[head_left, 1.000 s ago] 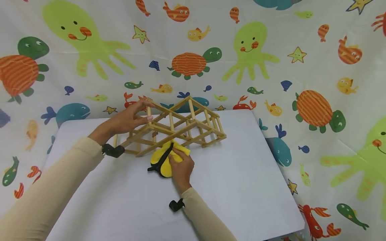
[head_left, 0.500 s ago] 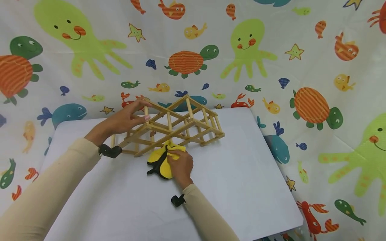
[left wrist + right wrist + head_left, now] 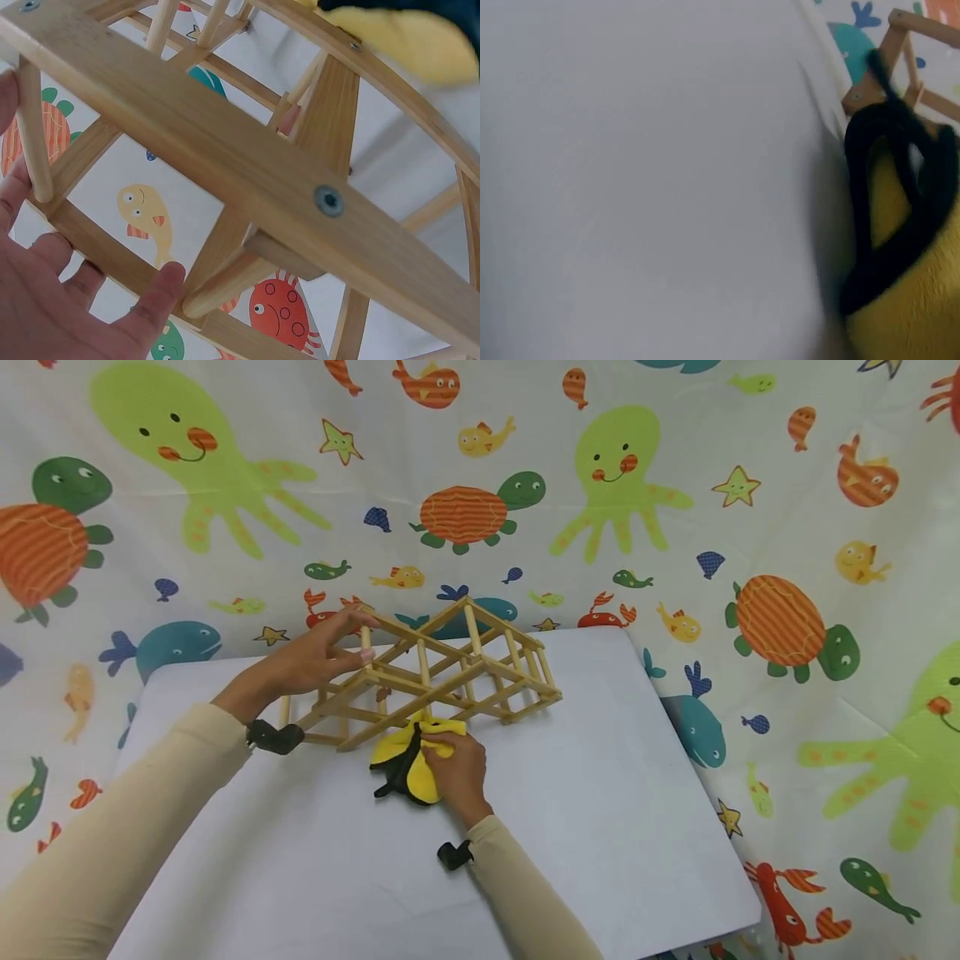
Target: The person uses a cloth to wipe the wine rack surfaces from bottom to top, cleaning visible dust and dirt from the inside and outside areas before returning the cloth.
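Head view: right hand (image 3: 459,772) pinching a yellow cloth (image 3: 422,779) at the near side of a wooden rack (image 3: 450,681)

Head: The rack, made of crossed slats and round rods, sits on a white table (image 3: 600,827). At the rack's left end, the left hand (image 3: 303,660) grips the corner, its fingers over the top rail and its thumb by an upright rod. The right hand has the cloth bunched between thumb and fingers, just in front of the rack's near lower rail; the cloth's black-edged part hangs loose toward the person. Behind the rack is a sheet (image 3: 525,443) printed with sea animals.

Left wrist: The left hand's fingers are spread along a rail of the rack. Beyond the rack's far rail, the cloth shows as a yellow and black blur.

Right wrist: The cloth fills the right edge, in front of the rack's corner. How the right hand holds it cannot be told from this view.
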The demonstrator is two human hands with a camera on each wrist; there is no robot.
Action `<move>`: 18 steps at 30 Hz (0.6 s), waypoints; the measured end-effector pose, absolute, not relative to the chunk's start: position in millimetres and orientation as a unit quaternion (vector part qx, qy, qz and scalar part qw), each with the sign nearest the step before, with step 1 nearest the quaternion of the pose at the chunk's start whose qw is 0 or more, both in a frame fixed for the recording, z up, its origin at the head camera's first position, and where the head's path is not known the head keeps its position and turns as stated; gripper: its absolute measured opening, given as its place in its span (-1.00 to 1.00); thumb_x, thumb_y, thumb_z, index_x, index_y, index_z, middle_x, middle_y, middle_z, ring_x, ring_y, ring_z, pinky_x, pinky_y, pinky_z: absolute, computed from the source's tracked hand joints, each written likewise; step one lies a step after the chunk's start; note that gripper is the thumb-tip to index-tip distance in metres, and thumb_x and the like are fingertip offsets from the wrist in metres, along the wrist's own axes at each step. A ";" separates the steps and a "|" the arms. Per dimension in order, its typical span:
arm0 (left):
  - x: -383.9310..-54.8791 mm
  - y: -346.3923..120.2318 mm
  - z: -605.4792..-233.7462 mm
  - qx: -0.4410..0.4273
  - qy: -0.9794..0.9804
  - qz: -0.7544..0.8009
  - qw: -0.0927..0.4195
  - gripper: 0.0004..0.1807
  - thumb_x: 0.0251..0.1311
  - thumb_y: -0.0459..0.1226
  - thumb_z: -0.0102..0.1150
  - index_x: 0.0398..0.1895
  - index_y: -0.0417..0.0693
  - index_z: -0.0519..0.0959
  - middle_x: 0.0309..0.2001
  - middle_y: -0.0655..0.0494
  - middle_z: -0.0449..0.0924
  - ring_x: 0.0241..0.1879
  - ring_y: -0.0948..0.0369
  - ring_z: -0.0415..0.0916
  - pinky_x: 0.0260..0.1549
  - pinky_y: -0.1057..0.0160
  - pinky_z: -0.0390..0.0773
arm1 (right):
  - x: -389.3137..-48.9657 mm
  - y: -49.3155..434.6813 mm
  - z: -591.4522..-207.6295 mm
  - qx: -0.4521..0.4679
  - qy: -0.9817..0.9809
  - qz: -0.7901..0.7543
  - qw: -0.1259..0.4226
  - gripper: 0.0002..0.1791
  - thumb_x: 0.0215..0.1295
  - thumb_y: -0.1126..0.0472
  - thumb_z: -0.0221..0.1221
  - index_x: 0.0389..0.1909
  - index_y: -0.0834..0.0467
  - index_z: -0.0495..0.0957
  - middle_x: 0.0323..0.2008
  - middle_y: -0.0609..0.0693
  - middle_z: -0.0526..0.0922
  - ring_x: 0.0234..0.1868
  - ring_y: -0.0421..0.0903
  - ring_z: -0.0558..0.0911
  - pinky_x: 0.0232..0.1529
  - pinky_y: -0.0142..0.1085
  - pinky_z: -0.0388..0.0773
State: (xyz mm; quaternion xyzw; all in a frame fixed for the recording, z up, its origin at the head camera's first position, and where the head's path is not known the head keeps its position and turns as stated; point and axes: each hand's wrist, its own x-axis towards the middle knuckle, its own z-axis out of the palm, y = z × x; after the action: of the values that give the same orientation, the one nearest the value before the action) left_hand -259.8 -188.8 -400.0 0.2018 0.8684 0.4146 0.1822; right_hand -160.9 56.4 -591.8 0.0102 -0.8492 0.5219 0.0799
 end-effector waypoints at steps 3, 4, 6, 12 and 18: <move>-259.4 -189.0 -401.6 0.203 0.873 0.406 0.180 -0.43 0.62 -0.14 0.10 0.57 0.11 0.18 0.78 -0.04 -0.35 0.38 -0.46 0.45 0.30 -0.60 0.34 | -152.2 70.3 -595.5 0.000 -0.866 0.492 0.092 -0.80 0.25 0.21 0.50 -0.14 -0.11 0.87 -0.11 -0.20 0.86 0.05 -0.09 0.77 0.07 -0.10 0.69; -259.2 -189.2 -400.6 0.204 0.875 0.402 0.179 -0.43 0.62 -0.14 0.09 0.56 0.11 0.19 0.78 -0.04 -0.36 0.38 -0.46 0.44 0.31 -0.60 0.33 | -148.5 73.4 -595.9 0.013 -0.865 0.493 0.099 -0.79 0.25 0.22 0.50 -0.13 -0.11 0.87 -0.10 -0.19 0.86 0.05 -0.08 0.78 0.07 -0.10 0.70; -258.8 -189.8 -398.3 0.206 0.878 0.394 0.176 -0.44 0.62 -0.14 0.09 0.56 0.11 0.19 0.78 -0.05 -0.38 0.40 -0.46 0.42 0.32 -0.61 0.31 | -141.8 76.2 -594.6 0.057 -0.852 0.507 0.113 -0.77 0.26 0.23 0.50 -0.09 -0.10 0.86 -0.04 -0.17 0.85 0.10 -0.10 0.76 0.14 -0.14 0.71; -259.0 -191.2 -395.1 0.238 0.878 0.384 0.156 -0.46 0.61 -0.22 0.10 0.51 -0.04 0.19 0.74 -0.17 -0.14 0.58 -0.41 0.16 0.35 -0.56 0.33 | -136.4 59.3 -570.2 0.207 -0.772 0.582 0.151 -0.73 0.33 0.28 0.46 0.03 0.04 0.83 0.16 -0.01 0.76 0.25 -0.08 0.71 0.26 -0.21 0.70; -261.4 -185.4 -398.5 0.269 0.875 0.373 0.149 -0.45 0.60 -0.27 0.09 0.50 -0.18 0.16 0.63 -0.25 0.10 0.65 -0.36 -0.01 0.40 -0.50 0.32 | -145.8 24.0 -544.3 0.268 -0.746 0.576 0.198 -0.70 0.36 0.34 0.41 0.09 0.14 0.79 0.22 0.09 0.71 0.26 -0.06 0.71 0.25 -0.29 0.68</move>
State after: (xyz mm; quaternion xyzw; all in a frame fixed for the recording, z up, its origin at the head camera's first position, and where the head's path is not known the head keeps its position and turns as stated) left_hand -261.4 -185.4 -398.5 0.2692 0.8751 0.3734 0.1494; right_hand -145.8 24.0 -544.3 0.2679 -0.7463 0.5763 0.1980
